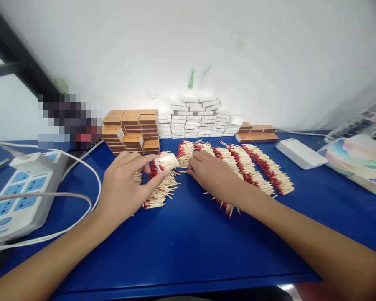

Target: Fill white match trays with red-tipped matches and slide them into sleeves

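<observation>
Among matchsticks [186, 154], right hand [205, 168] palm-down

The right-hand grip [211, 171] hides part of the match rows [244, 161] mid-frame. At upper left, a pixelated patch [69, 121] obscures whatever lies behind it. The left edge crops the power strip [26, 175], the right edge the patterned packet [360, 161]. Lettering on the orange matchboxes [131, 117] is too small to read.

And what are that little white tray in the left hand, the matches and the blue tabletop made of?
White tray: probably thin card, matte, judging by its thin, straight walls.
Matches: apparently bare wood, pale and unpolished, with red-coated heads.
Blue tabletop: smooth with a slight sheen; perhaps painted metal or laminate, unclear which.
</observation>
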Tool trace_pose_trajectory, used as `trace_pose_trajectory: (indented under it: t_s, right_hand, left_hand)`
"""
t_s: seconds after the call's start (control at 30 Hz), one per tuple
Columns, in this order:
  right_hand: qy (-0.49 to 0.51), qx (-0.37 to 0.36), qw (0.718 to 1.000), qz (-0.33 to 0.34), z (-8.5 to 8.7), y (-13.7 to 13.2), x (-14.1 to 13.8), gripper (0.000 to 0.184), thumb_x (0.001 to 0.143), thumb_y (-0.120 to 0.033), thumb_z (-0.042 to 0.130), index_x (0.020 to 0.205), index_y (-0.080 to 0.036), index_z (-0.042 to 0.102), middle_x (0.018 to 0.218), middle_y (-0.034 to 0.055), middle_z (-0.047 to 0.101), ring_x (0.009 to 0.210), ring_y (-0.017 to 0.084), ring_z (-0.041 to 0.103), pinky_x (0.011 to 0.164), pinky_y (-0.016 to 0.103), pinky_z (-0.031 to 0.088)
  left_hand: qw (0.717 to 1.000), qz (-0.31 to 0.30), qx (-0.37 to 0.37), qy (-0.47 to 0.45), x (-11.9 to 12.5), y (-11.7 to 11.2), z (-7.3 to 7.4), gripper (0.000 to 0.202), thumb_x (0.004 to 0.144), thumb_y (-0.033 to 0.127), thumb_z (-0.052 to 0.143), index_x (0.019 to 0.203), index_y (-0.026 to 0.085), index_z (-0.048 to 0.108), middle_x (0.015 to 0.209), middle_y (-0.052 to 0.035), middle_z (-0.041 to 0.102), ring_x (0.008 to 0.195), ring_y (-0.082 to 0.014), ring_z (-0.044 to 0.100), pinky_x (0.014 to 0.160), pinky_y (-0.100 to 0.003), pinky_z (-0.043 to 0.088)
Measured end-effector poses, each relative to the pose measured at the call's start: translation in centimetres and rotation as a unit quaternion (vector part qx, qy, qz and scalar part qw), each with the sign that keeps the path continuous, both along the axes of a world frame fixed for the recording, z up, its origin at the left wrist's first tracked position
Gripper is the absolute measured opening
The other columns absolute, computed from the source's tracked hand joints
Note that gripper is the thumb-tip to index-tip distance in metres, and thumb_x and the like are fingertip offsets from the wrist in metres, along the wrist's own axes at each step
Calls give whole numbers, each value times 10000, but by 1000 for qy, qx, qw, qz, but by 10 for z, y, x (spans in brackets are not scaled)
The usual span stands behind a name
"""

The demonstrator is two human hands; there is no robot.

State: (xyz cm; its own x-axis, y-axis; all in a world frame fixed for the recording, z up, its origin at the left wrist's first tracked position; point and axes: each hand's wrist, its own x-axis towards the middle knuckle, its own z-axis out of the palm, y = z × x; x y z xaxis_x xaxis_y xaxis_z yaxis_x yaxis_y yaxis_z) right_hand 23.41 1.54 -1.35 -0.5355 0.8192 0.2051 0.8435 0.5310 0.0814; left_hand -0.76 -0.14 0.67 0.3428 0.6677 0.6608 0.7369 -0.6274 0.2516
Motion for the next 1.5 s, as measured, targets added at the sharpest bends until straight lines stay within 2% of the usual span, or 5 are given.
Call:
trace_pose_trajectory:
  t_s: [0.37,0.7,1.03,1.3,1.5]
  right_hand:
    - [88,132,987,37,29,-18,10,225,1077,-230,460,958,-155,636,928,115,635,894,247,548,781,370,457]
    - [59,180,975,117,15,-26,-4,219,1044,-139,471,979,-133,681,960,129,665,937,261,568,833,385,504]
    - [135,117,983,45,6,-10,-2,213,1044,-210,507,985,-159,705,941,115,665,928,251,562,857,389,478]
    - [70,30,997,9,-8,1,-9,204,1026,-206,553,1007,-117,736,1034,135,666,1043,278,573,891,381,467]
    - [70,30,997,8,-10,6,-10,217,1039,-212,540,989,-115,728,1031,134,674,1025,269,578,912,386,467]
  left_hand:
    - [999,-40,-16,26,-1,0,-3,288,910,419,773,1121,225,745,785,-4,674,779,-193,561,772,-349,483]
    - [996,-82,-19,28,4,-8,-2,285,907,392,782,1126,217,732,891,-34,710,810,-203,545,792,-377,489]
    - [999,27,0,-17,-9,8,6,257,881,433,789,1073,265,748,817,-10,685,826,-234,624,799,-399,501]
    - [1000,9,-11,5,-10,9,-1,289,864,441,805,1075,250,760,798,1,694,790,-215,607,781,-370,486]
    - [1000,-1,-18,1,-6,6,1,285,887,425,787,1104,244,758,806,-4,692,810,-219,600,803,-380,488]
